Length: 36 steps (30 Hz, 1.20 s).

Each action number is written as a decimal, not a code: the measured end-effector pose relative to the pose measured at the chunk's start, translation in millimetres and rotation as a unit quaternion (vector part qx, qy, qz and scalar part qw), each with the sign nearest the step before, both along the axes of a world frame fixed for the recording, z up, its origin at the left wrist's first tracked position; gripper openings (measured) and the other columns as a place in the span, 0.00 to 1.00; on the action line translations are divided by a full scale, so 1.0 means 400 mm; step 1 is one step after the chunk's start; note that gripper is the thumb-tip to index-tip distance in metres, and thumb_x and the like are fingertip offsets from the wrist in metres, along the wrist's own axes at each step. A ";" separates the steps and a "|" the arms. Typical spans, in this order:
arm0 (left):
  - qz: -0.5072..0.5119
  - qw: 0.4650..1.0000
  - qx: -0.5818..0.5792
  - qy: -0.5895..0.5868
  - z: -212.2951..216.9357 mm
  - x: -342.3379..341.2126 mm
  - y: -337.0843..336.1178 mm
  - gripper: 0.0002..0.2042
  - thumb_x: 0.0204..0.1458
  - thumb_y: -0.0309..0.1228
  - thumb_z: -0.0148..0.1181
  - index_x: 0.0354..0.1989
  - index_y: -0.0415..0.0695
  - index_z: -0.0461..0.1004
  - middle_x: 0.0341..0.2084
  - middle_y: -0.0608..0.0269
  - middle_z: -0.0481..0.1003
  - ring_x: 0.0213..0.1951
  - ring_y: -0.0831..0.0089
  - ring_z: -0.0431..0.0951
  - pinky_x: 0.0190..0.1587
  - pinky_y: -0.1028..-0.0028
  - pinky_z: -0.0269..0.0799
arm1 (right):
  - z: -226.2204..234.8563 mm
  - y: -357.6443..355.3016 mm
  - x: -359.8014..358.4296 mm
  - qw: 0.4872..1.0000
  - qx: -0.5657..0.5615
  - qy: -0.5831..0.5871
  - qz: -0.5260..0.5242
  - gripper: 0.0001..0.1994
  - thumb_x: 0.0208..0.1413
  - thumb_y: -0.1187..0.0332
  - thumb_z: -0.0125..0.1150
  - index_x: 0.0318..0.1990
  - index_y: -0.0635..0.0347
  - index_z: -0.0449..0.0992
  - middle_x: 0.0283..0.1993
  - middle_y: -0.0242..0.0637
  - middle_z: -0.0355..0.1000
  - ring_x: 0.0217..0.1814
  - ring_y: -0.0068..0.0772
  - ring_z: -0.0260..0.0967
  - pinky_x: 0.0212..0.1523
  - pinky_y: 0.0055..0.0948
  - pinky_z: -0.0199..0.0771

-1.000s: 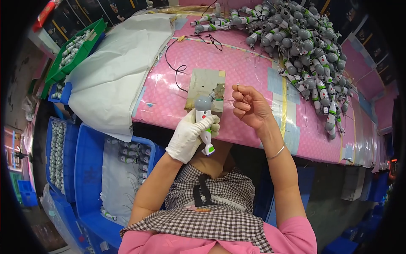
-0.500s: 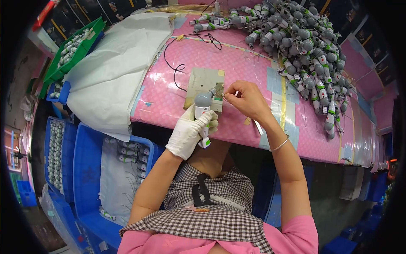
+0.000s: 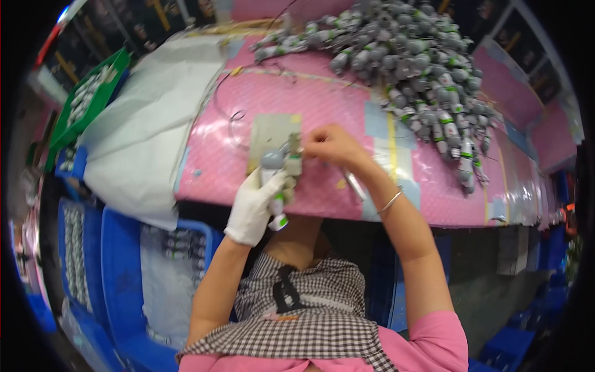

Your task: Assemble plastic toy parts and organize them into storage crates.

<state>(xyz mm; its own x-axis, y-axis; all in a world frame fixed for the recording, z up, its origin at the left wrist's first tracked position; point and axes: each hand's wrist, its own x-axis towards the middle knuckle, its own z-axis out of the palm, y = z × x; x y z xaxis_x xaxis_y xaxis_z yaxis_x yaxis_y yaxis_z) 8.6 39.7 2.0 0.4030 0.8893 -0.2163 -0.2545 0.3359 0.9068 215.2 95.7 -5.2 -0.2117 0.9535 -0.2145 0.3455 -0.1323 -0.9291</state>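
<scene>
The left hand [image 3: 249, 208], in a white glove, grasps a grey-and-white piece [image 3: 271, 162] with green trim, its fingers wrapped around the body. The piece is held over the near edge of the table [image 3: 338, 102], tilted slightly, with its round grey head toward the far side and its green-and-white end toward the person. The head lies in front of a flat greyish block [image 3: 265, 131]; blur hides whether the two touch. The right hand [image 3: 330, 146] is bare, its fingers curled with their tips just beside the block's right edge; I cannot tell whether they pinch anything. A shiny bangle [image 3: 392, 198] circles the right wrist. A thin dark cable [image 3: 231, 127] loops across the pink table covering to the left of the block. Many similar pieces lie in a large pile [image 3: 412, 62] at the far right, while a white sheet [image 3: 152, 118] drapes the table's left end. Below it, a blue bin [image 3: 116, 260] holds more pieces on a pale lining.
</scene>
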 end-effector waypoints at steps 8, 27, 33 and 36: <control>0.285 0.958 0.023 0.025 -0.054 -0.271 -0.053 0.09 0.49 0.29 0.59 0.36 0.46 0.66 0.21 0.73 0.64 0.17 0.83 0.61 0.20 0.81 0.60 | 0.057 0.033 0.289 0.811 0.436 -0.062 -0.385 0.08 0.53 0.73 0.55 0.40 0.61 0.74 0.28 0.27 0.70 0.23 0.15 0.62 0.23 0.18 0.63; 0.584 0.732 -0.289 0.201 -0.659 -0.897 -0.165 0.19 0.43 0.33 0.65 0.40 0.34 0.69 0.28 0.55 0.74 0.28 0.63 0.76 0.30 0.64 0.72 | 0.140 0.067 0.350 0.779 0.553 -0.145 -0.257 0.22 0.58 0.59 0.53 0.54 0.64 0.61 0.48 0.42 0.68 0.48 0.30 0.68 0.49 0.30 0.69; 0.561 0.681 -0.335 0.331 -0.909 -1.049 -0.171 0.25 0.39 0.37 0.68 0.42 0.31 0.70 0.35 0.49 0.75 0.32 0.62 0.76 0.36 0.66 0.71 | 0.102 -0.043 0.151 0.906 0.355 0.164 -0.160 0.28 0.57 0.43 0.43 0.48 0.61 0.64 0.30 0.36 0.68 0.33 0.25 0.66 0.39 0.23 0.67; 0.524 0.723 -0.318 0.320 -0.999 -1.027 -0.076 0.24 0.45 0.40 0.62 0.44 0.33 0.70 0.38 0.49 0.74 0.36 0.62 0.75 0.41 0.66 0.70 | 0.142 -0.135 -0.018 0.926 0.244 0.031 -0.287 0.22 0.60 0.53 0.47 0.53 0.60 0.62 0.25 0.27 0.63 0.24 0.15 0.58 0.20 0.15 0.57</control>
<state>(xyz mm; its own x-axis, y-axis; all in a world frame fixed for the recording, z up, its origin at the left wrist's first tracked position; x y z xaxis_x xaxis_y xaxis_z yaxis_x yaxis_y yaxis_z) -402.2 9.3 -397.5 -0.7824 0.2733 -0.5596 -0.2683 0.6630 0.6989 208.0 41.7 51.4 0.3627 0.8926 0.2679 0.2925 0.1639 -0.9421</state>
